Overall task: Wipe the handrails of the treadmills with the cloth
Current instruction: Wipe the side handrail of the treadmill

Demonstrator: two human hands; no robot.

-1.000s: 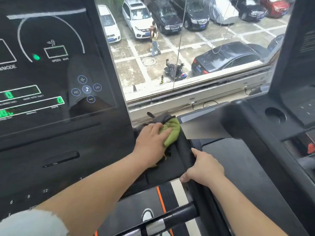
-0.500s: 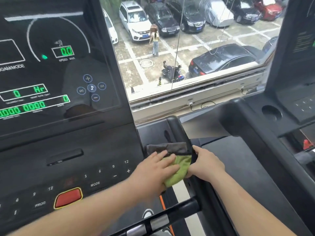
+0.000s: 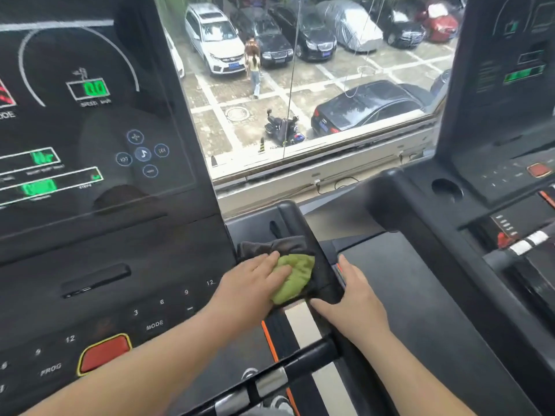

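The person stands at the left-hand treadmill with both bare forearms reaching forward to its right handrail point(image 3: 295, 219), a black moulded arm that runs back from beside the console point(image 3: 126, 241). The cloth point(image 3: 295, 277) lies bunched on top of this handrail. Its green face is uppermost on the near side, and a dark grey portion is folded out at the far end toward the console edge. The left hand point(image 3: 255, 285) lies flat on the cloth from the console side, with fingers nearly straight and close together and fingertips pressing on the green part; no finger curls round the fabric. The right hand point(image 3: 353, 304) rests open against the outer side of the same handrail, just beside the cloth. Its fingers point forward along the rail and its thumb is spread across the rail top. Whether the thumb touches the cloth cannot be told. The console display shows lit green digits, and a red button point(image 3: 103, 352) with a yellow border sits near its lower edge. A black crossbar point(image 3: 303, 360) with silver bands passes below both wrists. A second treadmill point(image 3: 399, 199) stands to the right, with a round cup recess point(image 3: 447, 190) in its tray. Beyond both machines, a window point(image 3: 330, 94) overlooks parked cars, a scooter and a person walking.
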